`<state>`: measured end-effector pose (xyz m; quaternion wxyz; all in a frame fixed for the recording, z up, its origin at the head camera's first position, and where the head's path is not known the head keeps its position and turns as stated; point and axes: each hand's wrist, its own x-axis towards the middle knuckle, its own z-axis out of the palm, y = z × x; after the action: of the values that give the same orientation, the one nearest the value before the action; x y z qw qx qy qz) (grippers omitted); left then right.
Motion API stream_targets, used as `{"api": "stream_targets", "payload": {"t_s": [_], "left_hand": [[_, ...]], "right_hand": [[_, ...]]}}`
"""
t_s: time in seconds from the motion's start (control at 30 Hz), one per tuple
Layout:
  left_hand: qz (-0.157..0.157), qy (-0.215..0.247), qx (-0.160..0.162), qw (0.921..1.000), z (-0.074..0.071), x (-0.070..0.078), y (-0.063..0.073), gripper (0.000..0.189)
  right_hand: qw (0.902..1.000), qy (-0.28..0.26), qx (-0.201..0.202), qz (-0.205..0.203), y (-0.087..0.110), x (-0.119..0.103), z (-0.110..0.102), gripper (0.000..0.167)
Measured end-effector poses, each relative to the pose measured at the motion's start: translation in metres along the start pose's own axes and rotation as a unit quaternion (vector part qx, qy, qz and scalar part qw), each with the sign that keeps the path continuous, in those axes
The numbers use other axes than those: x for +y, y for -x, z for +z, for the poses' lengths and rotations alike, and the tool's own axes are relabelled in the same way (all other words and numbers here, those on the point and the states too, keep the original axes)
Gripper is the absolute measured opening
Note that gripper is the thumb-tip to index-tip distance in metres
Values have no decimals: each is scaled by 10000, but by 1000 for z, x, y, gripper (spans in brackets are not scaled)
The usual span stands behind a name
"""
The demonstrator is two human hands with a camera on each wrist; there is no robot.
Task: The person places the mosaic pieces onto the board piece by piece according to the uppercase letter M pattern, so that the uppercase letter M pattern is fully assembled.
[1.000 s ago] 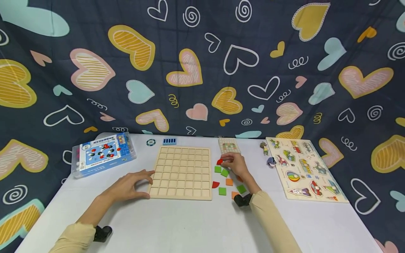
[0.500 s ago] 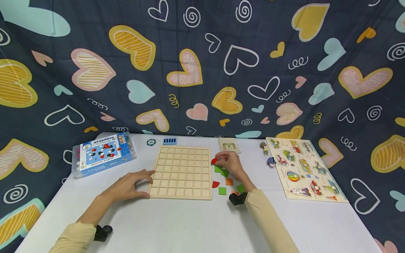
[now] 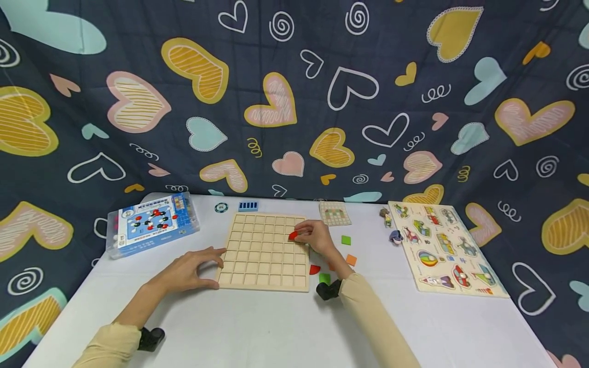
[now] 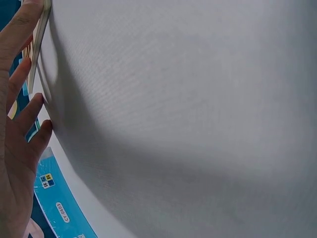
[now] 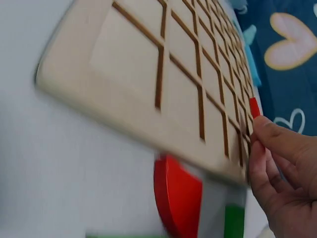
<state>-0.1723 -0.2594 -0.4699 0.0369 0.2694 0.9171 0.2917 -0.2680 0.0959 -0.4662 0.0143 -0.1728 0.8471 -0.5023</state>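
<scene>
A: Anyone got tips? On my feed the right hand (image 3: pixel 315 237) is pinching a red piece (image 3: pixel 292 236) over the right side of the wooden board (image 3: pixel 251 254). Left hand (image 3: pixel 186 268) is at its left edge, thumb and fingers well apart.

B: I'd use the left as a light brace, no shoving. If it's shaped like the loose red piece (image 3: pixel 315 270) beside the board, line its straight sides up with the board's edges, then lower it flat.

A: Touching down yet?

B: Can't tell tbh, my right wrist view's blurry. I'd go slow.
</scene>
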Motion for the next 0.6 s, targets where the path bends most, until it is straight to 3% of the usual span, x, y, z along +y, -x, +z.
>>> {"api": "stream_targets", "payload": {"t_s": [0.43,0.6], "left_hand": [[229,-72,196,9995,1,1,3,39],[208,-80,173,9996,1,2,3,39]], "right_hand": [[9991,-159,-223,-330,-12,-15,46,26],[9983,-266,-34,-525,-18,-20,61,25]]}}
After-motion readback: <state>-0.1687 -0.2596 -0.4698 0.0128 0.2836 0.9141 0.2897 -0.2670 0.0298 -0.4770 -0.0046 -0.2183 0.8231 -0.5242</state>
